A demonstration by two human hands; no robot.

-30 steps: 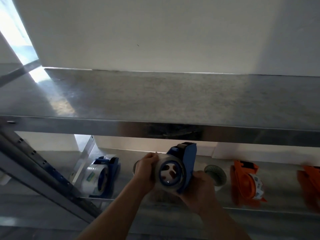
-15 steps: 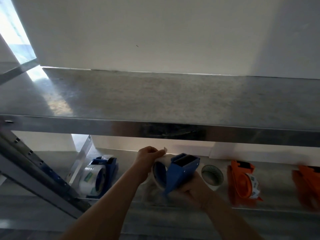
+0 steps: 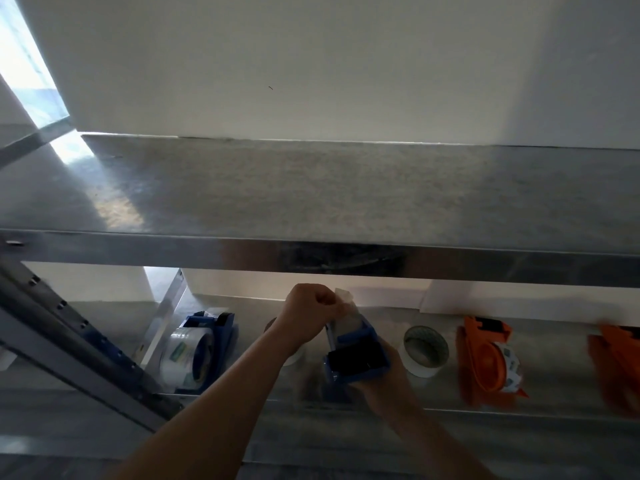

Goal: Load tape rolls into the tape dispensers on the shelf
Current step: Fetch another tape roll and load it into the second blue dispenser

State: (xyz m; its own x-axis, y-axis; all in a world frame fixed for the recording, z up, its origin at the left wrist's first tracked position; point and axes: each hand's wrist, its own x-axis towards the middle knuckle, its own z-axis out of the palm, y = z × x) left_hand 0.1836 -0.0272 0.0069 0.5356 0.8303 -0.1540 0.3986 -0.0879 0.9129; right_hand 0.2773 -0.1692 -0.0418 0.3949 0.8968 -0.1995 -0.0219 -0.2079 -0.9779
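Blue dispenser (image 3: 360,358) held just above lower shelf (image 3: 554,358), right hand (image 3: 381,386) gripping its underside. Left hand (image 3: 311,313) pinches clear tape end (image 3: 344,299) stretched up from it. Tape likely thin, sticky, tear-prone; best pinched at free tip. Dispenser seems rigid, light.

A white wall (image 3: 311,64) bears one small dark mark (image 3: 270,88) — a bright window (image 3: 24,64) sits far upper left.

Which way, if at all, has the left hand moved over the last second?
Yes. The left hand has risen toward the upper metal shelf's front edge, pinching the clear tape end above the blue plastic tape dispenser.
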